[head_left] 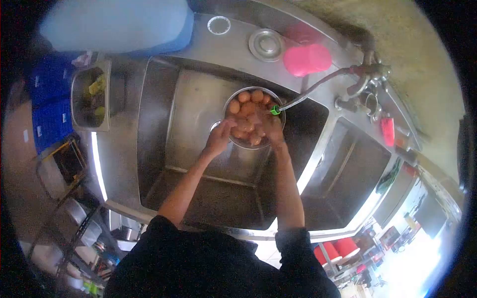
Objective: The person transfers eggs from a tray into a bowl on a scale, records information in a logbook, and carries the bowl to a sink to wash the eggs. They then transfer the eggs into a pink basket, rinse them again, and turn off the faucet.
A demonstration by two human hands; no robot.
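A round metal bowl (232, 144) full of brown eggs (247, 108) sits in the left sink basin (198, 99). My left hand (218, 138) is at the bowl's left rim, its fingers stretched in over the eggs. At the right side of the bowl, my right hand (273, 130) reaches down among the eggs; motion blurs its fingers, and I cannot make out whether they grip one. Just above the right hand, the green tip (275, 110) of a flexible tap hose (318, 88) hangs over the bowl's edge.
Behind the basin are a pink container (307, 59), a metal lid (267, 45) and a white ring (218, 25). A large bluish tub (119, 25) occupies the back left. A rectangular metal pan (91, 97) with food scraps is left. The tap (370, 74) stands back right, behind a second basin (343, 174).
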